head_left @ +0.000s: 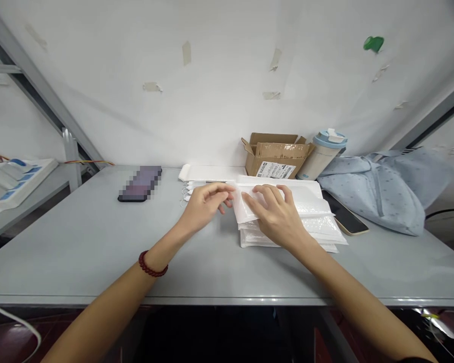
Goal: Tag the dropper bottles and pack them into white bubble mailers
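Observation:
A stack of white bubble mailers lies near the middle of the desk, its layers slightly fanned out. My right hand rests on the top mailer with its fingers spread. At the left edge of that mailer is my left hand, fingers loosely curled and apart, fingertips at or just touching the edge. Behind my left hand lies a flat white piece, and beside it several small white items with thin loops, partly hidden by the hand.
An open cardboard box and a tilted cup with a blue lid stand at the back. A phone and a light blue cloth bag lie on the right. Another phone lies left, and a power strip sits far left.

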